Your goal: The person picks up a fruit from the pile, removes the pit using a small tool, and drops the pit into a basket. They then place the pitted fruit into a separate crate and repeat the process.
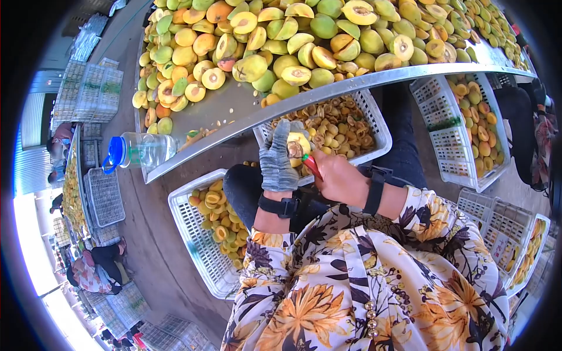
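Observation:
My left hand (277, 164), in a grey knit glove, is closed around a yellow fruit half (300, 142) with its cut face turned toward my right hand. My bare right hand (344, 179) grips a red-handled tool (312, 167) with a green collar. The tool's tip meets the brown centre of the fruit, and its working end is hidden there. Both hands are over my lap, just in front of the metal table edge. Below them a white crate (383, 140) holds many small, hollowed-looking brown and yellow pieces.
Whole and halved green, yellow and orange fruit cover the metal table (234, 108). A blue-capped water bottle (143, 150) lies at its left corner. White crates of fruit stand left (193, 245) and right (436, 120) of me. Other people sit nearby, with stacked crates (88, 90) behind.

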`<state>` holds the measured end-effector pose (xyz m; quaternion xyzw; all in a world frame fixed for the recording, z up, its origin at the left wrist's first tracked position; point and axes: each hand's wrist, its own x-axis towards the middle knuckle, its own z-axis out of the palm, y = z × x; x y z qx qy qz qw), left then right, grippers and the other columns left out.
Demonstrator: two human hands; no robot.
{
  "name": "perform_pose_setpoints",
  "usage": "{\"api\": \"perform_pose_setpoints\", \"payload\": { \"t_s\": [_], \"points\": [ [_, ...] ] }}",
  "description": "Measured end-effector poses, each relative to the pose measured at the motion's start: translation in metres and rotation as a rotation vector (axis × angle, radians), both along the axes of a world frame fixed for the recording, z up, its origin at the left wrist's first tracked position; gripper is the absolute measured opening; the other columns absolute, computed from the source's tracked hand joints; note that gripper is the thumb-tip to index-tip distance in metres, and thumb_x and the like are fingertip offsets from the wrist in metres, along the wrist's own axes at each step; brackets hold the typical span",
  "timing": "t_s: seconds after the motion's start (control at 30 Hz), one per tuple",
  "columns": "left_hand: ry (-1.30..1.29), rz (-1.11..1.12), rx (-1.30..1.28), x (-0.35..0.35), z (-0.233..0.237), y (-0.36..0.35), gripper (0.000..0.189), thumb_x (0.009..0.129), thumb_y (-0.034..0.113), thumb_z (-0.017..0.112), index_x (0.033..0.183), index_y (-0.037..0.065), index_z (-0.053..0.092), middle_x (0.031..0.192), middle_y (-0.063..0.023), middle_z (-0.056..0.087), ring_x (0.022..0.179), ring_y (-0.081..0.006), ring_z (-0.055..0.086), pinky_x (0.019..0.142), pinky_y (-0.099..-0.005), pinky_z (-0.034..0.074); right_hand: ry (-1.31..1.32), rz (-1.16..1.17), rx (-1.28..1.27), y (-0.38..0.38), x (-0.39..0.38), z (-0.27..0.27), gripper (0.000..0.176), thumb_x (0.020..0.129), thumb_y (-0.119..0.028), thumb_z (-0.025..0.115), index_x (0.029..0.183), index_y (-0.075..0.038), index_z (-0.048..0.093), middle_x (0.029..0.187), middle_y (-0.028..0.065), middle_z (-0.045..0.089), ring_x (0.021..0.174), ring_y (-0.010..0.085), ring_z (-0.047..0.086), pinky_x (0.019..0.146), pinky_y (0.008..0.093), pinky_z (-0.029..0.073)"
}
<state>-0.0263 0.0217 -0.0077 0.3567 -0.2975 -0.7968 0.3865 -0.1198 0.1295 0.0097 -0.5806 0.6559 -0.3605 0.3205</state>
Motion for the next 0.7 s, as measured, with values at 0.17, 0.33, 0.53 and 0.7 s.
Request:
{"api": "perform_pose_setpoints", "payload": {
  "t_s": [0.17,0.33,0.53,0.7],
  "points": [
    [0.152,-0.219,0.132,0.008,0.018,-0.007,0.032,0.087,0.025,0.049,0.109,0.002,0.051,0.098,-0.0129,0.06,0.088,-0.0267,0.06,0.074,-0.0374,0.053,0.232,-0.069,-0.016,-0.001,-0.009,0.003,0.017,0.072,-0.001,0.055,0.084,0.003,0.044,0.06,0.0236,0.053,0.061,0.0397,0.057,0.051,0.0436,0.045],
    [0.165,-0.081,0.057,-0.002,0.013,0.001,0.034,0.085,0.022,0.052,0.111,0.0,0.05,0.103,-0.0142,0.058,0.093,-0.0255,0.057,0.082,-0.039,0.049,0.172,-0.178,-0.02,-0.005,-0.014,0.009,0.019,0.072,-0.003,0.057,0.083,0.003,0.043,0.06,0.0238,0.053,0.061,0.041,0.056,0.052,0.0438,0.044],
    [0.113,-0.066,-0.226,-0.013,0.016,0.014,0.03,0.083,0.014,0.056,0.11,0.0,0.054,0.108,-0.0079,0.055,0.097,-0.0184,0.053,0.086,-0.0316,0.044,0.008,-0.257,0.012,0.005,-0.009,0.009,0.013,0.074,-0.003,0.053,0.082,0.004,0.045,0.059,0.0253,0.052,0.061,0.0417,0.055,0.052,0.044,0.043],
    [0.123,-0.063,-0.331,-0.02,0.012,0.023,0.029,0.082,0.014,0.058,0.107,0.0,0.056,0.107,-0.0073,0.056,0.097,-0.0176,0.053,0.086,-0.0293,0.042,-0.065,-0.321,0.07,0.011,0.001,0.006,0.018,0.072,-0.002,0.054,0.085,0.005,0.044,0.062,0.026,0.052,0.063,0.0425,0.055,0.052,0.0432,0.042]
  ]
}}
